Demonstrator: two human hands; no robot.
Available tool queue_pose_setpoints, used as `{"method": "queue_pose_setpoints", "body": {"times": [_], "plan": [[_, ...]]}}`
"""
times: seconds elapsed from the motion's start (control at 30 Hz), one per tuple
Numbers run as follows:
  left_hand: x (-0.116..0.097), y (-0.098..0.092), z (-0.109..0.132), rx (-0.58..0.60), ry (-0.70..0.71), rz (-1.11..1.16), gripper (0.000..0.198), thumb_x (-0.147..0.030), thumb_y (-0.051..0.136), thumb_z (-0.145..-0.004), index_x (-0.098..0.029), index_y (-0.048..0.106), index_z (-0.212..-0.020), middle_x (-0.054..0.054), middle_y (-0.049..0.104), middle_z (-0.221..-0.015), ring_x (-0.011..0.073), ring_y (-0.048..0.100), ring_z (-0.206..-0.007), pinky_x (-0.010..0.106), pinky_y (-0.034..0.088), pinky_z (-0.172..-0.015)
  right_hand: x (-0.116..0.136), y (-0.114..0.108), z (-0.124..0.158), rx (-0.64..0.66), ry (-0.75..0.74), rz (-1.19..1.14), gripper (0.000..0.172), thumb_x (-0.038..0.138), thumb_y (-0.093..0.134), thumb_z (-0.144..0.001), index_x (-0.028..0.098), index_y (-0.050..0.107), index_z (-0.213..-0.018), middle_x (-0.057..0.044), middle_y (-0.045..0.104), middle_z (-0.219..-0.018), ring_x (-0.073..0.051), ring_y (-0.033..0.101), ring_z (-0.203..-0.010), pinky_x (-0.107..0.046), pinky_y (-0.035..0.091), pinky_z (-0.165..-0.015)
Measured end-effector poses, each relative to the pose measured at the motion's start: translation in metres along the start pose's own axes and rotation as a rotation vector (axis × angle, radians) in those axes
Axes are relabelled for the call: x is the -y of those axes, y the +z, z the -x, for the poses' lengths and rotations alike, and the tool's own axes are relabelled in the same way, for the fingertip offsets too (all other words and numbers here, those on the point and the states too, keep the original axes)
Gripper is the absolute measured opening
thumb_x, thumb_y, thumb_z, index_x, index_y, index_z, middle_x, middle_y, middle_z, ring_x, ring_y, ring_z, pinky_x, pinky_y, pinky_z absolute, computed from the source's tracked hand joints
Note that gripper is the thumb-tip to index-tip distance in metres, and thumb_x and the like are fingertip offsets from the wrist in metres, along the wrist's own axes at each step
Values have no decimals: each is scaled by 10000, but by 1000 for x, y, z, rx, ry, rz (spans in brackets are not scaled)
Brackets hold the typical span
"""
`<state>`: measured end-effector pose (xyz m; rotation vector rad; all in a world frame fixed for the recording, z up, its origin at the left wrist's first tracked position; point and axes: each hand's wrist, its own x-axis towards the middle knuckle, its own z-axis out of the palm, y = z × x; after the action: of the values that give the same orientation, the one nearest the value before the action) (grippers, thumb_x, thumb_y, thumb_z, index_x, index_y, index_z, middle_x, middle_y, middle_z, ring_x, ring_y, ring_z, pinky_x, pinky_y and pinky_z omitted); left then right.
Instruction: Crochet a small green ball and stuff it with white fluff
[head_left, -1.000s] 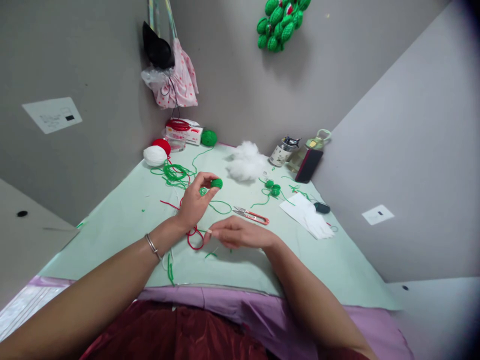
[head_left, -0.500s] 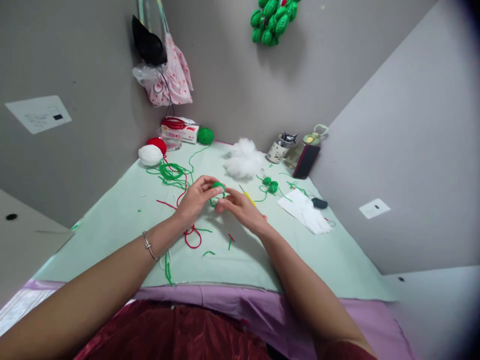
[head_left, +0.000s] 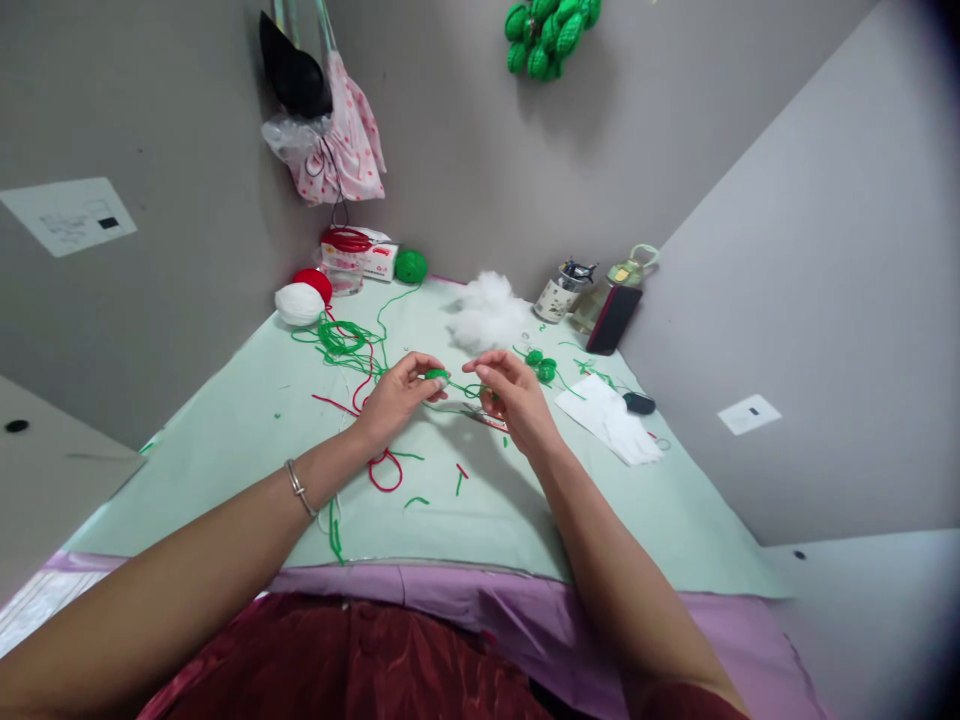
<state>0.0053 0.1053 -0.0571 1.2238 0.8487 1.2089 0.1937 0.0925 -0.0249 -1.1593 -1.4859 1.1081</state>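
A small green crocheted piece [head_left: 436, 374] is pinched between the thumb and fingers of my left hand [head_left: 397, 398]. From its right side a strand of green yarn [head_left: 471, 391] runs in a small loop to my right hand [head_left: 517, 398], whose curled lower fingers grip it. My right index finger and thumb reach toward the left, a little apart. Under the right hand lie scissors [head_left: 487, 418], partly covered by the fingers. Two small green crocheted balls [head_left: 541, 366] rest on the table just beyond that hand.
White stuffing [head_left: 489, 315] lies at the back middle. Tangled green yarn [head_left: 343, 340] and white [head_left: 300, 304] and red yarn balls [head_left: 313, 284] sit at left. A pen cup [head_left: 556, 298], a phone [head_left: 614, 320] and white paper [head_left: 609, 420] are at right. Short yarn scraps dot the front.
My right hand has moved right, away from the crocheted piece, drawing the green strand out between the hands. The yellow-handled tool seen beneath it is now out of sight, and the scissors show.
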Motion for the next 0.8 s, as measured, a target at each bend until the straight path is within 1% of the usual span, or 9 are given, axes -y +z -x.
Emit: {"method": "queue_pose_setpoints", "body": {"times": [0.07,0.13,0.2,0.27,0.33,0.5,0.57,0.67,0.8], "plan": [[0,0,0,-6,18,-29,252,-324,783,-788,-213,663,-981,-14,665,-925,142,613,-736,314,477,-775,-4,0,-1,39,21,68,338,539,702,-854,216,642,-930,10,666,-800,-86,420,-527,-260,302,-517],[0,0,0,3,28,-46,250,-321,783,-789,-213,661,-978,-18,651,-893,141,577,-732,307,469,-756,-8,2,0,90,33,145,350,538,717,-842,190,682,-818,43,549,-620,-102,403,-544,-270,288,-541],[0,2,1,28,27,-52,264,-329,781,-791,-210,655,-990,-20,643,-879,146,578,-745,309,479,-771,-11,5,0,96,31,212,366,527,694,-858,182,686,-737,63,444,-561,-104,356,-556,-281,261,-557],[1,3,2,54,23,-53,290,-346,783,-790,-207,648,-1005,-15,645,-890,151,599,-768,316,494,-792,-12,7,2,59,24,270,348,497,667,-877,185,674,-723,71,392,-565,-104,317,-565,-289,240,-568],[1,3,2,70,18,-54,309,-363,789,-784,-206,639,-1005,-10,649,-904,153,614,-776,319,503,-793,-12,9,3,31,12,323,329,469,651,-888,191,648,-711,71,383,-573,-108,313,-574,-294,236,-579],[4,-3,-1,76,13,-86,276,-370,768,-788,-210,621,-959,-15,667,-825,158,633,-722,325,503,-757,-5,13,9,66,-49,420,272,397,561,-943,213,612,-750,51,463,-627,-132,398,-618,-297,287,-633],[7,-4,-3,59,18,-107,256,-346,762,-769,-213,608,-923,-28,648,-766,158,619,-684,318,489,-718,-2,18,13,88,-62,444,231,352,542,-945,222,616,-770,45,478,-635,-142,414,-623,-301,291,-644],[13,-3,-8,7,48,-139,224,-277,752,-716,-217,591,-860,-37,613,-740,152,575,-669,303,457,-679,-1,28,18,82,-62,470,223,299,533,-930,237,560,-718,40,451,-609,-155,390,-602,-311,269,-643],[17,-1,-10,-54,99,-158,206,-212,711,-701,-226,575,-856,-34,598,-791,155,569,-732,295,457,-714,-2,40,20,51,-66,475,257,295,516,-934,253,474,-684,33,441,-601,-168,363,-596,-318,257,-643]]}}
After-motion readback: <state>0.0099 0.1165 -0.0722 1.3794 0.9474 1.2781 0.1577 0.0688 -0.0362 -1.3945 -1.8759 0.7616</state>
